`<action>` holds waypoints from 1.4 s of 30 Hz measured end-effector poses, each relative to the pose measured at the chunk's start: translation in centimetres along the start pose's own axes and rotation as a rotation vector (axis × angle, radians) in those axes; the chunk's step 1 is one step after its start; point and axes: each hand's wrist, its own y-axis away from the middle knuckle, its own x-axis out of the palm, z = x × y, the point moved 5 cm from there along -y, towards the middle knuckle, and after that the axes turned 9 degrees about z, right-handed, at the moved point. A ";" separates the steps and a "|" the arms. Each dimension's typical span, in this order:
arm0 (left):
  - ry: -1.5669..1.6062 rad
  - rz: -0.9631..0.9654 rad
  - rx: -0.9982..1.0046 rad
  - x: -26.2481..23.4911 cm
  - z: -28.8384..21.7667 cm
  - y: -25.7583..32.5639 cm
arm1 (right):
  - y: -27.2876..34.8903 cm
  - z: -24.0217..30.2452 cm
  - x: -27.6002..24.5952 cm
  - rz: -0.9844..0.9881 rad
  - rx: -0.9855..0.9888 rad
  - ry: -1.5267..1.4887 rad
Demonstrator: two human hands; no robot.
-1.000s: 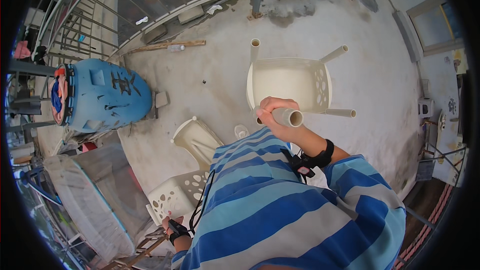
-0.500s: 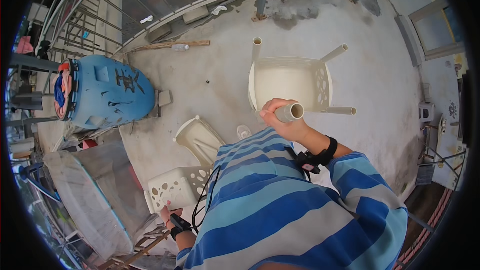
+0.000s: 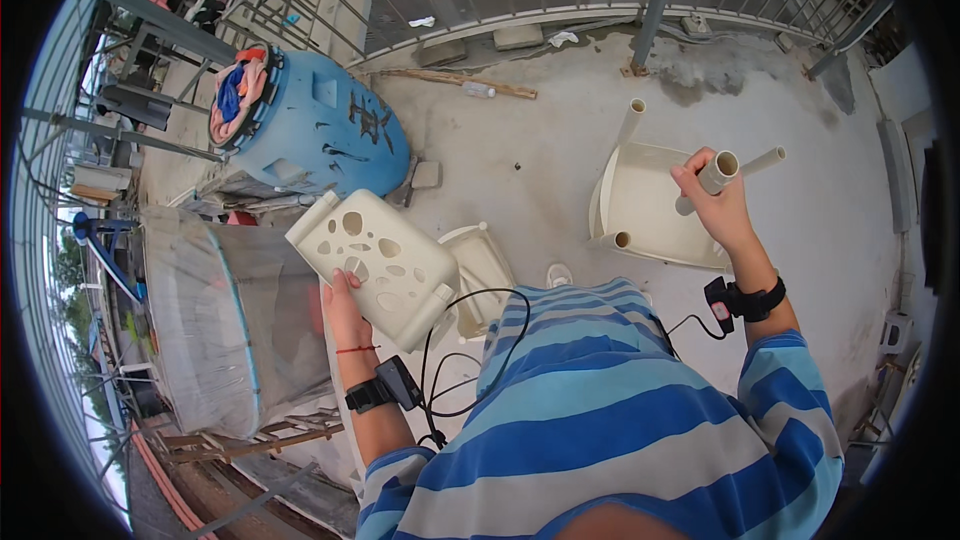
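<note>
An upturned cream plastic chair (image 3: 655,202) stands ahead on the right, several tubular legs pointing up toward me. My right hand (image 3: 716,208) is wrapped round one of those legs, near its hollow end. On the left, my left hand (image 3: 347,312) grips the edge of a second cream plastic chair (image 3: 375,255), whose panel with rounded holes faces up. My left thumb lies on that panel and the other fingers are mostly hidden behind. Under the panel shows a cream plastic part (image 3: 482,258); I cannot tell whether it belongs to the same chair.
A blue barrel (image 3: 350,130) with cloths in its mouth lies at the far left. Plastic sheeting (image 3: 195,330) covers something beside my left arm. A metal railing (image 3: 520,15) runs along the far side, with a wooden strip (image 3: 450,80) on the floor before it.
My left hand has lifted the perforated chair up and forward. My right hand has moved away to the right, and the upturned chair has tilted and turned with it. The view has swung left.
</note>
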 end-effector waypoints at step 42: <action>-1.392 1.491 2.127 43.6 -10.9 27.8 | 19.6 -12.7 -35.6 -0.146 0.502 0.617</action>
